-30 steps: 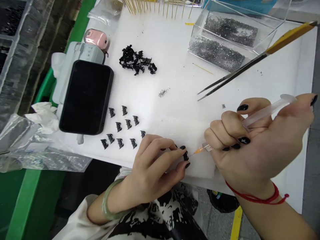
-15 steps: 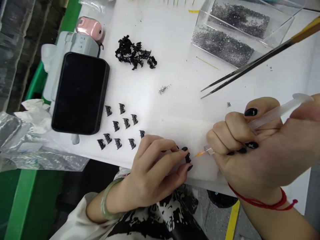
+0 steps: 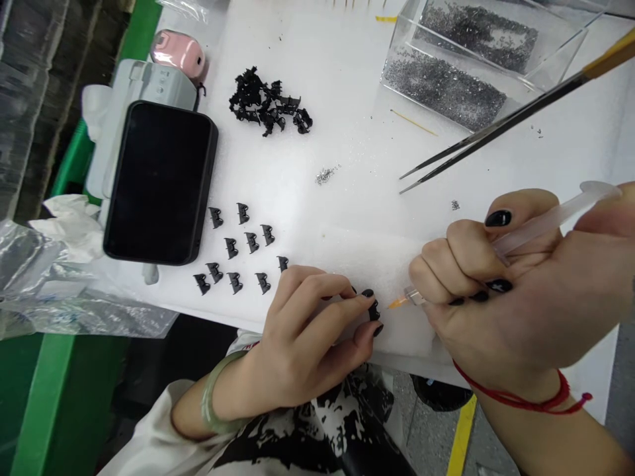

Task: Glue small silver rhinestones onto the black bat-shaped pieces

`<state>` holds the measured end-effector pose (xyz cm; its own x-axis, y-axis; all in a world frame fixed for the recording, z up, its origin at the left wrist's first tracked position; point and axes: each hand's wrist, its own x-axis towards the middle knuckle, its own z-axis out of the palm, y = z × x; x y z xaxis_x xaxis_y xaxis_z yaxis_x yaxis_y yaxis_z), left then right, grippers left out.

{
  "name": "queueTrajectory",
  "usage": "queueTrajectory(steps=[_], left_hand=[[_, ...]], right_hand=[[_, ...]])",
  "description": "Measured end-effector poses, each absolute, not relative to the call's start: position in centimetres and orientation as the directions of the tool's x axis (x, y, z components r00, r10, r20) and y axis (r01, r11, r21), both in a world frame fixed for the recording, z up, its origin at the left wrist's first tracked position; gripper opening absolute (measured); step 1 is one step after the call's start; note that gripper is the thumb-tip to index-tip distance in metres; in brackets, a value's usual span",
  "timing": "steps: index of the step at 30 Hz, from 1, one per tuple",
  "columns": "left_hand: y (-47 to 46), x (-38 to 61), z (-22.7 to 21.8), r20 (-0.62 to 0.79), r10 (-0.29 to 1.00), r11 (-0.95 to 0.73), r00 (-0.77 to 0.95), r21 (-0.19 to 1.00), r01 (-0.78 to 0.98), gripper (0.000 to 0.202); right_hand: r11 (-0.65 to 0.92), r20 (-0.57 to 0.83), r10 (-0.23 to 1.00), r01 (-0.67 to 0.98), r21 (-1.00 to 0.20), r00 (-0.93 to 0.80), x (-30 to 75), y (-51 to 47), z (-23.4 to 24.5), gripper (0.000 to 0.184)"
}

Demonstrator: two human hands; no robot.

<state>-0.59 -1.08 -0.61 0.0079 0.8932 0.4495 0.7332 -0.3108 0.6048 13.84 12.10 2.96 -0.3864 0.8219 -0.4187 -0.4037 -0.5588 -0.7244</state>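
Note:
Near the front edge of the white work surface, my left hand [image 3: 307, 337] pinches a small black part [image 3: 374, 311] between thumb and fingers, which cover some of it. My right hand [image 3: 496, 271] is wrapped round a translucent syringe [image 3: 538, 228], its plunger end against the palm. The syringe's orange tip [image 3: 395, 303] points at the black part, a small gap apart. Several matching small black parts [image 3: 252, 242] stand spaced out left of my left hand. Farther back lies a tangled heap of black pieces [image 3: 270, 104].
Tweezers [image 3: 466, 149] reach in from the right, tips apart. Clear trays [image 3: 384, 80] of tiny glittering bits stand behind. A small pile of shiny bits [image 3: 325, 175] and a thin yellow stick [image 3: 413, 123] lie mid-surface. At left are a black-screened device [image 3: 159, 185], pink case [image 3: 177, 54] and crumpled plastic [image 3: 99, 304].

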Motion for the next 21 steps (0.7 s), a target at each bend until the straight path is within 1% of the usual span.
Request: queueTrajectory(steps=[2, 4, 6, 9, 15, 21], left_hand=[[-1.07, -0.55, -0.64, 0.454, 0.891, -0.312, 0.005, 0.604, 0.734, 0.008], [-1.06, -0.52, -0.67, 0.458, 0.889, -0.31, -0.001, 0.603, 0.735, 0.007], [-1.05, -0.52, -0.68, 0.459, 0.888, -0.31, -0.003, 0.604, 0.734, 0.007], [-1.06, -0.54, -0.69, 0.46, 0.888, -0.313, 0.0, 0.605, 0.732, 0.008], [-1.09, -0.55, -0.78, 0.464, 0.886, -0.315, -0.004, 0.608, 0.729, 0.008], [-1.11, -0.44, -0.76, 0.455, 0.89, -0.3, -0.011, 0.604, 0.739, 0.013]], right_hand=[[-0.557, -0.403, 0.821, -0.413, -0.721, -0.404, 13.89, 12.05, 2.89, 0.058], [-0.554, -0.379, 0.819, -0.422, -0.717, -0.431, 13.95, 12.08, 2.84, 0.057], [-0.56, -0.368, 0.808, -0.409, -0.72, -0.459, 14.03, 12.19, 2.83, 0.051], [-0.586, -0.389, 0.782, -0.363, -0.724, -0.487, 14.13, 12.41, 2.92, 0.041], [-0.581, -0.404, 0.783, -0.324, -0.746, -0.473, 14.05, 12.67, 3.16, 0.056], [-0.587, -0.418, 0.79, -0.352, -0.73, -0.449, 13.62, 12.31, 3.42, 0.057]])
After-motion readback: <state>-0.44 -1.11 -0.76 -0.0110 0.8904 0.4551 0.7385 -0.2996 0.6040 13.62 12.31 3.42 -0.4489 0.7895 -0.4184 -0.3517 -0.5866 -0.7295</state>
